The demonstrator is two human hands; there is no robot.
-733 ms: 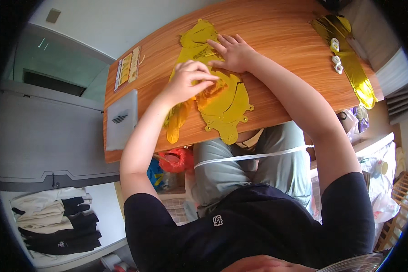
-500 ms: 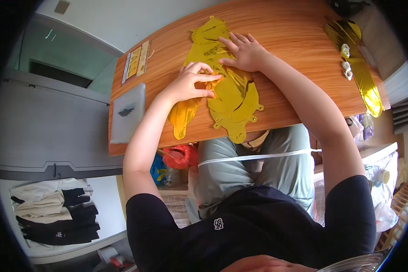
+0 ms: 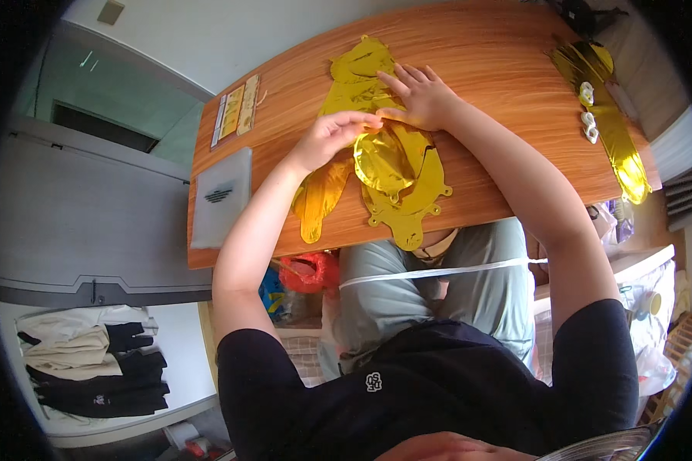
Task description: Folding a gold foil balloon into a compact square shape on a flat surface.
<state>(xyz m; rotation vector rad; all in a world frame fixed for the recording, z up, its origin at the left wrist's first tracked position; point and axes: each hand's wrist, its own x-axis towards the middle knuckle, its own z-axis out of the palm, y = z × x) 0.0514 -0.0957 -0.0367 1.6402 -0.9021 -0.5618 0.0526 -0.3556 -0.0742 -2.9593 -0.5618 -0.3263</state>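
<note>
A flat, crinkled gold foil balloon [image 3: 419, 196] lies on the wooden table in front of me, with small round tabs along its near end. My left hand [image 3: 334, 140] pinches a fold of the foil between thumb and fingers near the middle. Below those fingertips a rounded, shinier flap of foil [image 3: 380, 163] shows, curled toward me. An orange-gold strip of foil [image 3: 321, 196] sticks out under my left wrist. My right hand [image 3: 423, 100] rests with fingers spread on the far right edge of the balloon, thumb close to the left fingertips.
Another long gold foil balloon [image 3: 611, 123] lies at the table's right end with white coiled ribbons [image 3: 589, 127] on it. On the left are a translucent flat case [image 3: 221, 203] and a printed card pack [image 3: 236, 111]. A red plastic bag [image 3: 311, 270] sits below the table's near edge.
My left hand has drawn up toward the right hand, and a rounded flap of foil now shows folded over below it. The right hand stays spread in nearly the same place.
</note>
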